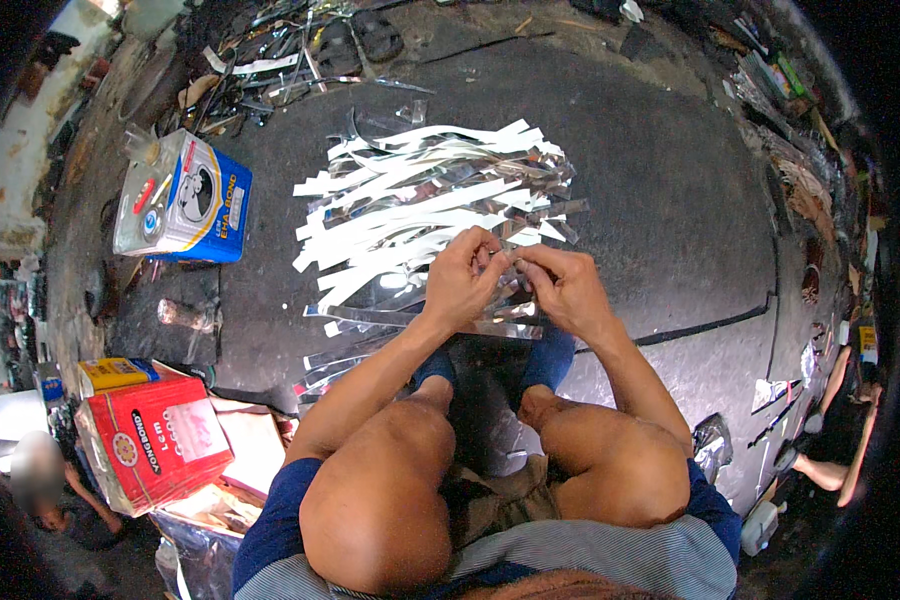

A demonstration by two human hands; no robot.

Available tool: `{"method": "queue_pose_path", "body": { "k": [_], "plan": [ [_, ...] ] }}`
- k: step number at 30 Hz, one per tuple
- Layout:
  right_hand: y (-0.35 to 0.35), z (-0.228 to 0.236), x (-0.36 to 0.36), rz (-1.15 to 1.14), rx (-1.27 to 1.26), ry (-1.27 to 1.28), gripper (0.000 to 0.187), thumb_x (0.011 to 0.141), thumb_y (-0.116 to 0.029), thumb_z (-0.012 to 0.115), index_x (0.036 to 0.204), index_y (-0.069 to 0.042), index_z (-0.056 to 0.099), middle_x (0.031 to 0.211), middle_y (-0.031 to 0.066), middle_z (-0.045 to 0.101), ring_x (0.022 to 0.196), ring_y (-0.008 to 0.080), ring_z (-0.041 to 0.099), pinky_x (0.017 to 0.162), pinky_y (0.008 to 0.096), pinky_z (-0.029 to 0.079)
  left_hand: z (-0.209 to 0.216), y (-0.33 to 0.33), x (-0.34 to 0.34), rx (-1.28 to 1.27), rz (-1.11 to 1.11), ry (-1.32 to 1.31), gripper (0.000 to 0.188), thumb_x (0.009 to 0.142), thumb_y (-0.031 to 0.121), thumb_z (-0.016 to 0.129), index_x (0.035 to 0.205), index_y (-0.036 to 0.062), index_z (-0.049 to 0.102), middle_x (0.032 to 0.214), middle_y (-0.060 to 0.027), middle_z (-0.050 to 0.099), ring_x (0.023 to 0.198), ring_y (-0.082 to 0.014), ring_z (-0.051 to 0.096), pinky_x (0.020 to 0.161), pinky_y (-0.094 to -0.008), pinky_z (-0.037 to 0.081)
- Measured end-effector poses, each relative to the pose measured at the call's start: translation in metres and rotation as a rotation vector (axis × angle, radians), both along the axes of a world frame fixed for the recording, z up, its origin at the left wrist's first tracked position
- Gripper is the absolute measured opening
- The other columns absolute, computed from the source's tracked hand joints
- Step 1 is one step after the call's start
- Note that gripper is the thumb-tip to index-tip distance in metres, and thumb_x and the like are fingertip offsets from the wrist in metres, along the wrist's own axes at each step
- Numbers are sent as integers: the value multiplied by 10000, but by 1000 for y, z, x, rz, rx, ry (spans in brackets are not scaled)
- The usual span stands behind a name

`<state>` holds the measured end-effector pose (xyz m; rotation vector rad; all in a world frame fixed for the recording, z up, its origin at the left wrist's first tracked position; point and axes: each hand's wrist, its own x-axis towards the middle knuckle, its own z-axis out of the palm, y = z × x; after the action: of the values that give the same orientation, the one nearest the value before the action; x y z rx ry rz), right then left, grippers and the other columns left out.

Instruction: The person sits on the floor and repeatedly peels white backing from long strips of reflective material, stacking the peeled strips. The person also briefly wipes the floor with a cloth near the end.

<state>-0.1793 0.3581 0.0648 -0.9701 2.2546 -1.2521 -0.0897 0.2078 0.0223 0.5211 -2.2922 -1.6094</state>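
Note:
My left hand [462,280] and my right hand [570,288] meet over the near side of a heap of strips. Fingers of both hands are pinched together, tip to tip. A small greyish sliver shows between them, too small to name. Under and beyond my hands lies the heap of long strips [400,235], some white, some clear and shiny, running roughly side by side. A shiny strip [500,328] lies just below my hands, close to my feet.
A blue and white metal can [195,200] stands at the left, with a small jar [178,315] on its side nearer me. A red can [155,435] sits at lower left. Scrap strips [290,65] pile up at the back. Another person [65,490] is at far left; limbs [825,440] show at right.

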Motion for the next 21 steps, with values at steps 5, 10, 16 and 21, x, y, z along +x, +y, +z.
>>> {"method": "queue_pose_path", "body": {
  "k": [5,10,16,21],
  "plan": [
    [4,-18,-2,-109,-154,-268,130,884,-104,612,902,14,664,732,47,649,619,89,601,558,234,486,-2,1,1,-65,-219,94,216,837,196,646,999,53,656,745,-118,582,588,-217,540,581,-331,434],
    [-5,-23,5,-289,-334,-582,128,885,-116,626,855,5,603,707,41,625,600,87,597,498,217,475,3,8,9,-442,-116,240,188,809,124,640,984,57,658,781,-103,601,626,-273,617,555,-364,488],
    [-6,-4,1,-227,-164,-1174,265,900,-315,599,909,-52,574,625,20,556,437,96,510,357,221,371,19,3,12,-821,-124,163,297,774,97,650,1068,77,615,831,-71,536,603,-226,611,493,-324,491],
    [-11,-7,3,-171,-290,-1063,209,948,-255,531,907,-54,572,599,8,533,433,82,486,364,223,359,20,3,7,-683,-144,258,316,726,73,661,1034,42,599,799,-81,542,582,-204,597,491,-291,479]
  ]
}}
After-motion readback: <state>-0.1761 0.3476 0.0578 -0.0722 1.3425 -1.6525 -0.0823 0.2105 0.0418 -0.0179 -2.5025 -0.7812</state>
